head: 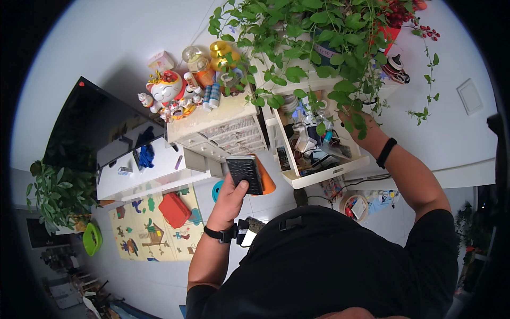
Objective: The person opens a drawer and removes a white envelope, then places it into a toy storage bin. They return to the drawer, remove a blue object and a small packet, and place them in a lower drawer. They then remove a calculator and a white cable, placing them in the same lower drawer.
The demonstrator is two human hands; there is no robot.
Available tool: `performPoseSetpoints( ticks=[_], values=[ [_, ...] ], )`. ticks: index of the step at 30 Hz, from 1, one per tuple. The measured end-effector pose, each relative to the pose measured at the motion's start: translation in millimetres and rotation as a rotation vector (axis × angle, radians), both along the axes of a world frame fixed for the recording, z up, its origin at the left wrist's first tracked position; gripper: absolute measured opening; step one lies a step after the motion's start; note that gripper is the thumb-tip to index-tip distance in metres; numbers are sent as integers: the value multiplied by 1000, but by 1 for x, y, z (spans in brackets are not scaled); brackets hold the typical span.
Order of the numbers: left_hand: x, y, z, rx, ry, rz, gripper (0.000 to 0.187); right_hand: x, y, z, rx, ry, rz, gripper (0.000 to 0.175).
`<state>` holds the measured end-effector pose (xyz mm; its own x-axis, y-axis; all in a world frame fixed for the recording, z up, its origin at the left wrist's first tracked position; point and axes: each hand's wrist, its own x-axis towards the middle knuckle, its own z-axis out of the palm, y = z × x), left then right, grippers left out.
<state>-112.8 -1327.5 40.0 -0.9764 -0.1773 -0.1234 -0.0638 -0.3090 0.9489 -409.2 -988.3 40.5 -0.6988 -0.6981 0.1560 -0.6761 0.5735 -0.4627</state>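
Observation:
My left hand [230, 199] grips a black textured wallet or case [245, 174], thumb on top, above the floor to the left of the open drawer. My right hand [356, 121] is at the right side of the white drawer [327, 174], partly behind hanging plant leaves; its fingers are mostly hidden, so whether it holds anything does not show. Inside the drawer lie a jumble of cables, a white box-like item [305, 143], a small blue-capped item [328, 136] and other small things.
Trailing green plant [295, 52] hangs over the drawer. A small white cabinet [215, 119] bears a lucky cat figurine [166, 89]. A television [99, 123] stands left. On the floor are an orange object [266, 177], a red case [174, 210], a round basket [354, 208] and cables.

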Motion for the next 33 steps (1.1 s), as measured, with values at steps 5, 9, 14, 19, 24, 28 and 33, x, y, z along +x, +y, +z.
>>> performPoseSetpoints(
  ticks=[5, 9, 14, 19, 24, 28, 33],
  values=[
    [-33, 19, 22, -42, 22, -165, 52, 47, 17, 35, 332, 531, 18, 43],
    [-66, 34, 30, -81, 19, -236, 49, 85, 35, 67, 43, 223, -83, 34],
    [-108, 55, 35, -122, -48, -293, 49, 90, 37, 79, -237, 138, -116, 24],
    [-142, 72, 43, -177, -126, -311, 56, 81, 21, 72, -427, 139, -59, 26],
    [-183, 75, 38, -1043, -196, -366, 67, 70, 29, 71, -624, 190, -126, 26],
    [-205, 76, 27, -1373, 5, -283, 67, 59, 28, 58, -743, 62, -145, 25],
    [-237, 73, 4, -1590, 283, -188, 70, 54, 31, 49, -960, -175, -103, 18]
  ],
)
